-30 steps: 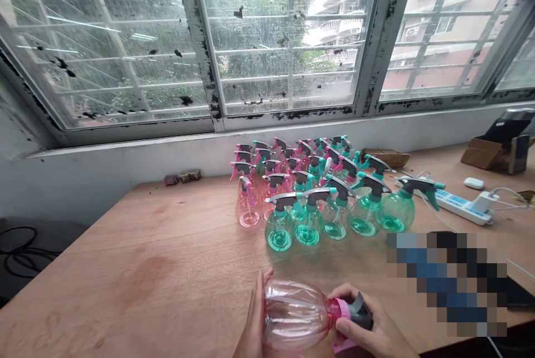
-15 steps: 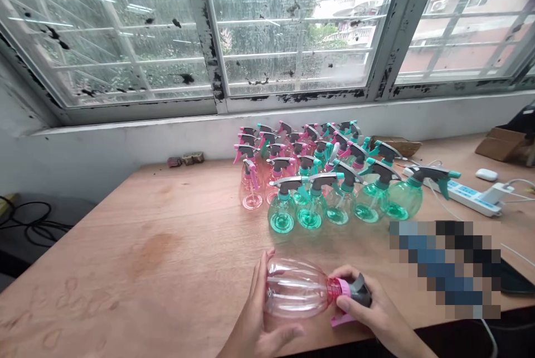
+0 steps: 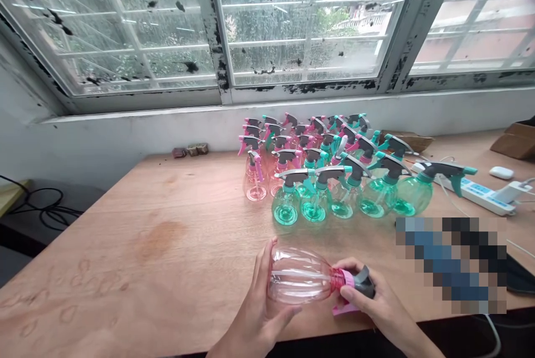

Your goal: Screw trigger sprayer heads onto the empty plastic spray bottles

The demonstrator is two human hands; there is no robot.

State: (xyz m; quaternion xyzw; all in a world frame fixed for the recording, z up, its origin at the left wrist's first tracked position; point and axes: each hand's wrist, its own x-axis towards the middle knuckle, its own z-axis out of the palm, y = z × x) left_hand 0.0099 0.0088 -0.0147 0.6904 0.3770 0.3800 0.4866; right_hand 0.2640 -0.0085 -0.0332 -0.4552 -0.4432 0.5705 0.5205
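A clear pink spray bottle (image 3: 298, 275) lies on its side just above the near edge of the wooden table (image 3: 167, 246). My left hand (image 3: 257, 308) cups the bottle's round base, fingers wrapped round it. My right hand (image 3: 376, 305) pinches the pink collar and grey spray head (image 3: 361, 284) at the bottle's neck. Behind stand several upright spray bottles, pink ones (image 3: 256, 177) at the left and back, green ones (image 3: 286, 204) in front and to the right.
A white power strip (image 3: 474, 193) with a plugged adapter and cables lies at the right. A white earbud case (image 3: 500, 172) and a cardboard box (image 3: 516, 143) sit at the far right. Small brown blocks (image 3: 191, 150) rest by the wall. Windows run behind the table.
The view has tilted down and drifted left, so the bottles sit higher in frame. My left hand has wrapped further under the pink bottle's base. The right hand keeps its hold on the spray head.
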